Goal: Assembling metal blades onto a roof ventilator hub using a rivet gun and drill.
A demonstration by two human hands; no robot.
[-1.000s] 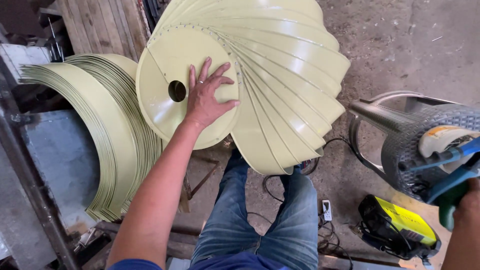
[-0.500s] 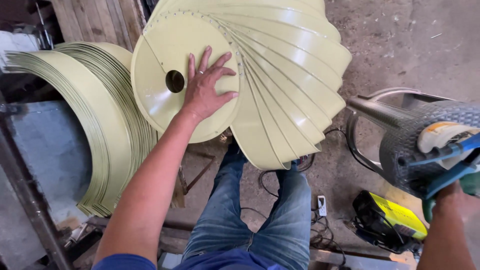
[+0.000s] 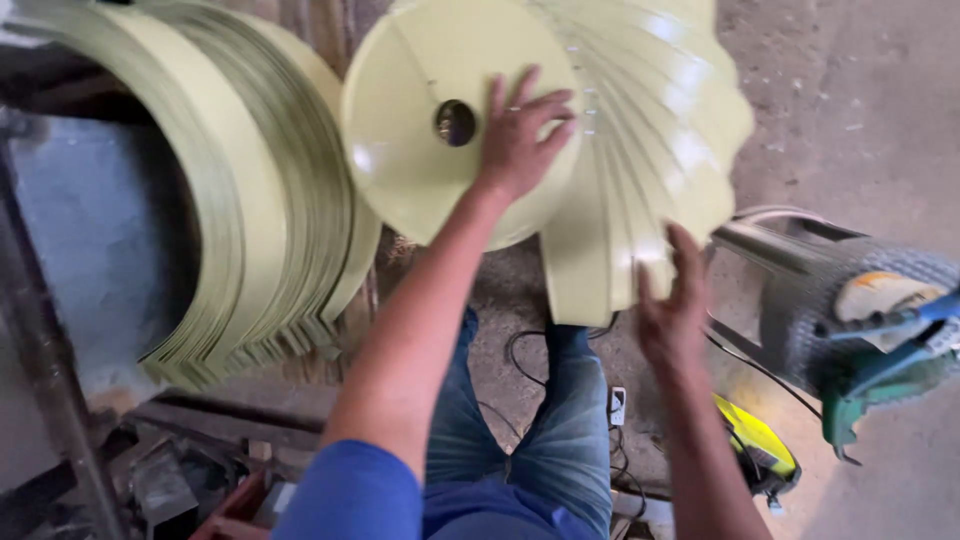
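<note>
1. Nearest the camera are the person's blue sleeve (image 3: 350,495) and blue jeans (image 3: 520,450), with the legs pointing down toward the concrete floor (image 3: 860,100)

2. A dark cable (image 3: 530,345) loops on the floor by the feet, beside a small white plug block (image 3: 619,405)

3. At lower right a yellow and black tool (image 3: 755,445) lies on the floor, close to the right forearm

4. The right hand (image 3: 672,305) reaches up to the lower edge of the fanned pale-yellow blades (image 3: 650,150); its fingers (image 3: 686,255) are spread open and lie against the bottom blade, gripping nothing that can be seen

5. Just right of that hand sits a grey-green grinding machine (image 3: 860,320) with a dark wheel

6. The left hand (image 3: 520,140) is pressed flat on the round pale-yellow disc (image 3: 420,190), fingers (image 3: 525,92) splayed wide and not closed around anything, the fingertips just beside the dark centre hole (image 3: 455,122)

7. The disc sits over the fanned blades, which spread out behind it to the right and downward

8. To the left, a separate stack of curved pale-yellow sheets (image 3: 250,210) stands on edge, close beside the disc

9. Farthest left is a dark metal frame (image 3: 60,400) with clutter at its foot
</note>
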